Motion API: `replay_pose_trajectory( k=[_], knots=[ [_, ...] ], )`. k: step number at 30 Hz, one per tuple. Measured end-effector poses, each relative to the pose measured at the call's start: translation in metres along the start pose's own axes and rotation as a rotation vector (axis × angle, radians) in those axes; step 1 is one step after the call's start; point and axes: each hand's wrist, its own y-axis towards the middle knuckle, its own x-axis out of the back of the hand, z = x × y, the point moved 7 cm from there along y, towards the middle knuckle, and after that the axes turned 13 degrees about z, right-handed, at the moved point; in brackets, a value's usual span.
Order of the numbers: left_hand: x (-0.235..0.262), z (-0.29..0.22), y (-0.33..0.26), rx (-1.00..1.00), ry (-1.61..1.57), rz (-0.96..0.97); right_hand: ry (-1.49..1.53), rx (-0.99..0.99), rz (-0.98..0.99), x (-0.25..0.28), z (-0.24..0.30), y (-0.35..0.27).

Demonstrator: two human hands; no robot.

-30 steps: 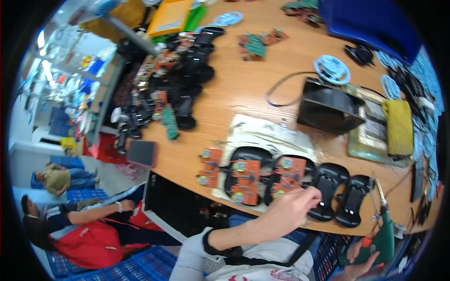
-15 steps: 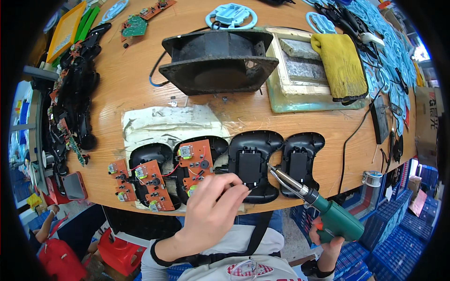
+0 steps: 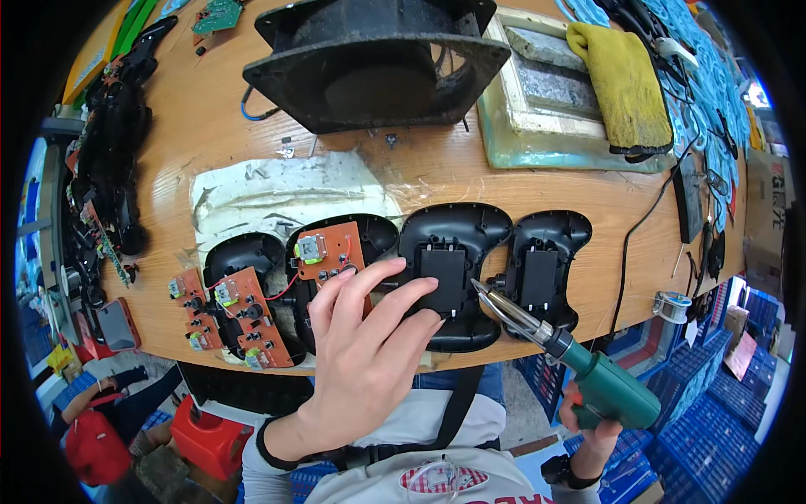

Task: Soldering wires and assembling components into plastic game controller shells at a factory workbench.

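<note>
My left hand (image 3: pixel 361 370) hovers, fingers spread, over the black game controller shells; it partly hides an orange circuit board (image 3: pixel 342 244) on one shell. Its fingertips are by the black box in the middle of the neighbouring controller shell (image 3: pixel 478 225); whether they touch it I cannot tell. In my right hand (image 3: pixel 589 427) is a green soldering gun (image 3: pixel 617 391), its metal tip pointing up and left between that shell and the rightmost shell (image 3: pixel 558 228). Further left, orange boards (image 3: pixel 254 334) with small green-and-white parts lie on and beside another shell, joined by thin red wires.
A black metal fan (image 3: pixel 369 92) stands behind the shells. To its right are a pale frame tray (image 3: pixel 537 143) with grey blocks and a yellow cloth (image 3: pixel 625 92). A solder spool (image 3: pixel 672 307) sits at the right edge; black shells (image 3: pixel 117 168) pile up at left.
My left hand has opened from a pinch and spread its fingers, shifting slightly left. The table's things appear higher and nearer in view. The soldering gun stays in my right hand.
</note>
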Motion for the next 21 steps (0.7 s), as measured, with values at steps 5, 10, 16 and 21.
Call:
replay_pose_trajectory(
  k=[5, 10, 16, 21],
  knots=[
    [-0.005, 0.001, 0.000, 0.018, -0.001, 0.058, -0.255, -0.057, -0.008, 0.004, 0.010, -0.004],
    [-0.007, 0.002, -0.001, 0.004, 0.012, 0.077, -0.418, 0.046, -0.017, 0.003, 0.031, -0.001],
    [-0.006, -0.001, 0.000, -0.025, 0.046, 0.078, -0.447, -0.026, 0.096, -0.004, 0.039, 0.008],
    [-0.008, -0.001, 0.001, -0.012, 0.053, 0.087, -0.424, -0.016, 0.095, -0.004, 0.038, 0.010]
  ],
)
